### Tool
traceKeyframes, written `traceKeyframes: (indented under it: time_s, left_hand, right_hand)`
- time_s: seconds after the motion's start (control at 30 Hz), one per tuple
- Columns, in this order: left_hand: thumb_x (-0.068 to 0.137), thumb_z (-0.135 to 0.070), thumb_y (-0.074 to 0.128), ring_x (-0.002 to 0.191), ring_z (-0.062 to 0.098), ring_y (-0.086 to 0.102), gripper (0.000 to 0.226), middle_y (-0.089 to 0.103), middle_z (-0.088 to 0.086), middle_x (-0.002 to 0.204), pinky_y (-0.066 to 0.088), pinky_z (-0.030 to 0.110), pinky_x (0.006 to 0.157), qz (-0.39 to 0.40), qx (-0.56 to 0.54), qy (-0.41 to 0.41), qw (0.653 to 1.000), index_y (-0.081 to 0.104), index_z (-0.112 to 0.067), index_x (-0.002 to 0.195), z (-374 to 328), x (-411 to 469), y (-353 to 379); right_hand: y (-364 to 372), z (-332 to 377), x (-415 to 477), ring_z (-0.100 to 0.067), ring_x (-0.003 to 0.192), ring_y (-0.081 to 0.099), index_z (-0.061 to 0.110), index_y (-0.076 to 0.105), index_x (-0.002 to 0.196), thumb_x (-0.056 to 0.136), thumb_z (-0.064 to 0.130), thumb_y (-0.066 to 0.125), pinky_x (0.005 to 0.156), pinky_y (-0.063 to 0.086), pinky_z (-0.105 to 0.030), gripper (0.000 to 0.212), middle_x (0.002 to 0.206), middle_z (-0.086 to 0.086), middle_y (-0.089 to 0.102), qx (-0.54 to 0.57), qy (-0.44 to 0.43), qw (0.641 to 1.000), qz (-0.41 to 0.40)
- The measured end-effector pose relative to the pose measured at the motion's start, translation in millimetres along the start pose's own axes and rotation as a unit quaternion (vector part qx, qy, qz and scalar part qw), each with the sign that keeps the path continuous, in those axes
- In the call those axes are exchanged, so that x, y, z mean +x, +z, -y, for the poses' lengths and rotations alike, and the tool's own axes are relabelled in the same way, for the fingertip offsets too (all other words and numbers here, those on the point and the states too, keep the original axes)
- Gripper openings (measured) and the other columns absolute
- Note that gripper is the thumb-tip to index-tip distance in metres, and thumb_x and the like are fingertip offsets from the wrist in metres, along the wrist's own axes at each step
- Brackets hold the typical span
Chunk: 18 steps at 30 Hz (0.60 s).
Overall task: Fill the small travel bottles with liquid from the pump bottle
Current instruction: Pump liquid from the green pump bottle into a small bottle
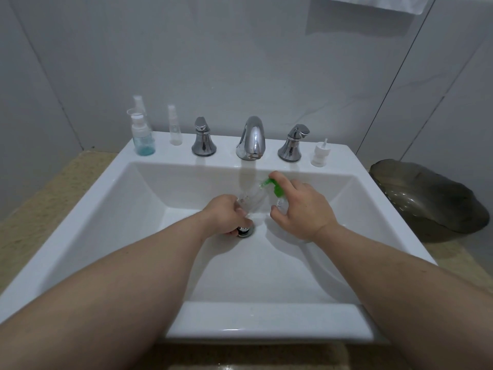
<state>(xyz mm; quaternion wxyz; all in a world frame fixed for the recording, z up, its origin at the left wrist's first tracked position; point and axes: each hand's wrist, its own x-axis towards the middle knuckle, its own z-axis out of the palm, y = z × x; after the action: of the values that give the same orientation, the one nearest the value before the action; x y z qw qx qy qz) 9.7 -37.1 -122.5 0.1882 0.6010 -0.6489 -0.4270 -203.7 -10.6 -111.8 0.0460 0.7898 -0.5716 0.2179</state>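
Over the white sink basin point(112, 209), my left hand point(226, 214) grips a small clear travel bottle point(250, 198), tilted with its open mouth toward the right. My right hand point(301, 209) holds a pump bottle with a green pump head point(274, 186); the index finger rests on top of the pump, whose nozzle points at the travel bottle's mouth. The pump bottle's body is mostly hidden by my fingers. A travel bottle with some blue liquid point(142, 137) stands on the sink ledge at the back left, with a slim clear spray bottle point(174, 126) beside it.
A chrome faucet point(252, 138) with two chrome handles point(203, 140) point(293, 144) stands on the back ledge. A white loose pump cap point(319, 154) sits at the ledge's right. The drain point(246, 231) lies under my left hand. A dark glass dish point(426, 198) rests on the counter right.
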Motion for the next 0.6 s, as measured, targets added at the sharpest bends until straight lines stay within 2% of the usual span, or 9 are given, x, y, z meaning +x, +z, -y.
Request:
traceKeyframes:
  time_s: [0.1,0.27,0.6]
  left_hand:
    - [0.084,-0.015,0.081,0.050,0.017,0.060,0.026,0.065,0.008,0.081,0.048,0.025,0.048,0.001,0.001,0.000,1.000,0.057,-0.011,0.092,0.3,-0.7,0.1]
    - [0.082,-0.016,0.082,0.057,0.021,0.062,0.028,0.067,0.009,0.090,0.052,0.029,0.056,0.004,-0.004,0.001,1.000,0.060,-0.010,0.096,-0.7,-1.1,0.2]
    - [0.083,-0.017,0.081,0.055,0.018,0.062,0.026,0.066,0.008,0.082,0.050,0.026,0.052,-0.003,0.012,-0.001,1.000,0.060,-0.009,0.096,0.0,-1.3,-0.6]
  right_hand:
    - [-0.1,-0.1,0.1,-0.031,0.096,0.057,0.036,0.031,0.147,0.087,0.039,0.063,0.078,0.051,-0.040,0.068,0.107,-0.002,0.061,0.005,-0.001,1.000,0.001]
    - [0.6,-0.7,0.4,-0.031,0.095,0.057,0.039,0.028,0.144,0.086,0.040,0.063,0.078,0.054,-0.042,0.068,0.107,-0.001,0.062,0.014,0.002,1.000,-0.001]
    - [-0.5,-0.2,2.2,-0.032,0.099,0.058,0.036,0.035,0.142,0.085,0.039,0.064,0.082,0.053,-0.043,0.064,0.110,-0.001,0.063,0.022,0.008,1.000,0.010]
